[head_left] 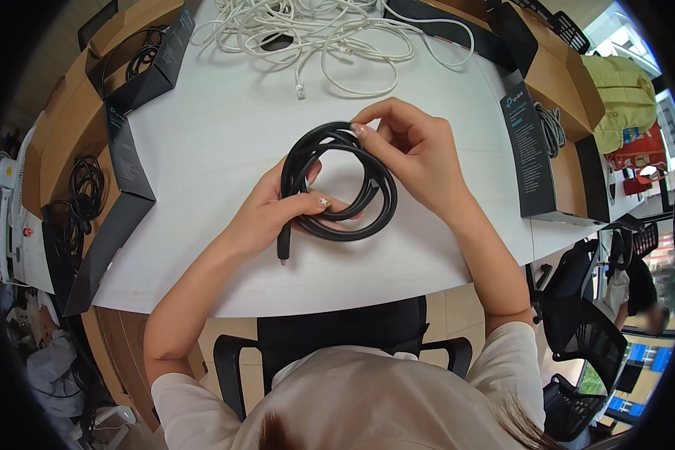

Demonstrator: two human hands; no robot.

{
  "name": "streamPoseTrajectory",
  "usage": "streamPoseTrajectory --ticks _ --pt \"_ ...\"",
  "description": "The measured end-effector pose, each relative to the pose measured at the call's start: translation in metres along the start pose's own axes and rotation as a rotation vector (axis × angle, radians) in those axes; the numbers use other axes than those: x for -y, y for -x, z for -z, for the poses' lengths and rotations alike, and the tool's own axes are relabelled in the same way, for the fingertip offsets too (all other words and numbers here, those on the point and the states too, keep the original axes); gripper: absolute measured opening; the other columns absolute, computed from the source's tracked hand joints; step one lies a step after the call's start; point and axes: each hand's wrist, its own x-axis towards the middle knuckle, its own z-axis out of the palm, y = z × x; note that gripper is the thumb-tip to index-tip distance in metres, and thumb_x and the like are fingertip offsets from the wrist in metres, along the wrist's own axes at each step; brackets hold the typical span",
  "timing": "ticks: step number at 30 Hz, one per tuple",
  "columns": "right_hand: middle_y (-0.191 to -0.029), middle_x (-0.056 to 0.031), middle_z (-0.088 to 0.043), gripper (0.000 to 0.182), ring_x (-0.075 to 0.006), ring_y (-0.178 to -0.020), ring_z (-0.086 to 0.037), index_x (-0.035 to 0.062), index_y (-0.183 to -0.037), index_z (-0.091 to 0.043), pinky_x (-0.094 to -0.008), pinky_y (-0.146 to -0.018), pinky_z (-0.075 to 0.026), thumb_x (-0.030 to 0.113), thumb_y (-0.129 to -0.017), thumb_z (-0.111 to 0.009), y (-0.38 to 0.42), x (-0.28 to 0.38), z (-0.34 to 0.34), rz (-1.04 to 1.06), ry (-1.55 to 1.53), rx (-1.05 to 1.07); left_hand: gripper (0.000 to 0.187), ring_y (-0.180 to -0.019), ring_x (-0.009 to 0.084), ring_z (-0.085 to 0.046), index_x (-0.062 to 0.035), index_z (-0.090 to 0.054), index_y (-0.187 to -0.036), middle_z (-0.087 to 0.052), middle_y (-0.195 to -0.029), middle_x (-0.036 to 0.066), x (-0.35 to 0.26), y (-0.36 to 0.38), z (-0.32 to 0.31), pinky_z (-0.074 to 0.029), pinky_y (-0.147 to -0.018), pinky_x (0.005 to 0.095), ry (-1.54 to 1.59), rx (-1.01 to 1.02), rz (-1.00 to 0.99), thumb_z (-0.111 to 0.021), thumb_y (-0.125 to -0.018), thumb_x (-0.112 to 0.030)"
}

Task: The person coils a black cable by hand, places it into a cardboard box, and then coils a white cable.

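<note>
A thick black cable (pixel 386 199) is wound into a round coil of several loops above the white table. My left hand (pixel 289 202) grips the coil's lower left side, thumb across the loops and fingers behind them. One cable end with a metal-tipped plug (pixel 283 251) hangs down beside that hand. At the coil's upper right, my right hand (pixel 412 142) pinches the cable between thumb and forefinger, its other fingers curled. The cable's other end cannot be made out.
Tangled white network cables (pixel 300 30) lie at the table's (pixel 202 150) far side. Open boxes with black cables stand left, including a near box (pixel 131 169). A box (pixel 529 161) holding a grey cable (pixel 551 131) stands right. A black chair (pixel 337 330) is close to the front edge.
</note>
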Motion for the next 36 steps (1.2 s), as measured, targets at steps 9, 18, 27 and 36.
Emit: streamPoseTrajectory --ticks 9,18,27,36 --pt "-0.063 -0.0102 -0.056 0.013 -0.0243 -0.055 -0.056 0.0027 -0.093 -0.059 -0.0336 -0.053 -0.044 0.012 -0.083 -0.06 0.001 -0.006 -0.002 0.253 0.345 -0.072 0.029 -0.094 0.0248 -0.064 0.0014 -0.039 -0.11 -0.045 -0.093 0.003 0.0 -0.002 0.002 -0.052 -0.078 0.0279 -0.071 -0.041 -0.017 -0.051 -0.084 -0.001" --pt "-0.079 -0.0059 -0.056 0.012 -0.0233 -0.072 -0.057 0.0072 -0.092 -0.052 -0.0346 -0.058 -0.046 0.014 -0.084 -0.057 0.001 -0.002 0.002 0.305 0.736 -0.176 0.037 -0.088 0.0241 -0.066 -0.0004 -0.037 -0.118 -0.055 -0.094 0.008 -0.008 -0.002 0.01 -0.053 -0.073 0.0296 -0.126 -0.148 -0.07 -0.051 -0.083 -0.005" --pt "-0.08 -0.0069 -0.053 0.012 -0.0235 -0.074 -0.055 0.0059 -0.094 -0.05 -0.0352 -0.059 -0.045 0.011 -0.084 -0.057 0.006 0.001 -0.005 0.368 0.634 -0.193 0.036 -0.094 0.0244 -0.064 -0.0011 -0.039 -0.118 -0.047 -0.094 0.003 -0.008 -0.003 0.004 -0.058 -0.069 0.0295 -0.195 -0.178 -0.071 -0.052 -0.085 -0.004" --pt "-0.073 -0.004 -0.056 0.008 -0.0216 -0.068 -0.056 0.0073 -0.087 -0.054 -0.0339 -0.055 -0.045 0.013 -0.084 -0.059 0.001 -0.002 0.002 0.272 0.699 -0.323 0.025 -0.091 0.0215 -0.065 -0.0023 -0.043 -0.109 -0.063 -0.102 0.016 -0.01 -0.003 0.002 -0.056 -0.071 0.0298 -0.251 -0.025 0.009 -0.053 -0.087 -0.008"
